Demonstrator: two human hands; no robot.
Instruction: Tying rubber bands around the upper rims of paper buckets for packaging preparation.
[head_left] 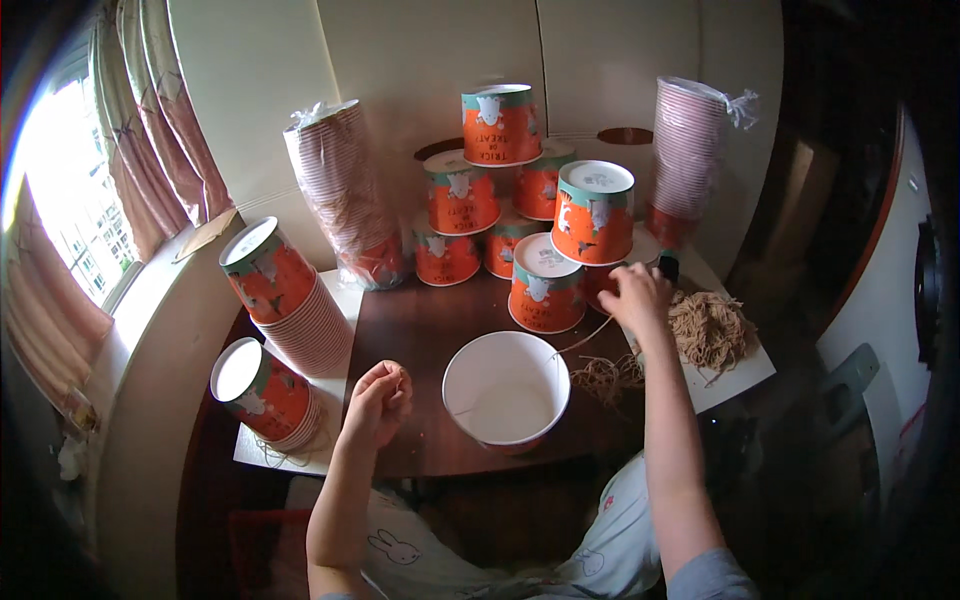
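A person sits at a dark brown tabletop (pixel 420 330) and looks down at both hands.

The left hand (pixel 380 398) rests near the left edge of the tabletop. Its fingers are curled in, with the fingertips pinched together. I cannot tell if something tiny is held in them.

The right hand (pixel 636 298) reaches out to the far right. Its fingers bend down and touch a thin brown string (pixel 585 338). The string runs from this hand down to the rim of a big white paper bucket (pixel 506 388). I cannot tell if the hand grips the string tight.

The white paper bucket stands upright and open in the near middle of the tabletop, between the two hands. It looks bare inside.

Just right of the right hand lies a pile of brown strings (pixel 708 328) on a white sheet. A smaller bunch of strings (pixel 605 376) lies right of the bucket.

Behind the bucket, orange buckets (pixel 545 285) stand upside down, stacked up like a little tower against the wall.

On the left, two stacks of orange buckets (pixel 290 300) lie tipped over on their sides. Far left and far right, tall stacks in clear plastic bags (pixel 345 190) stand by the wall
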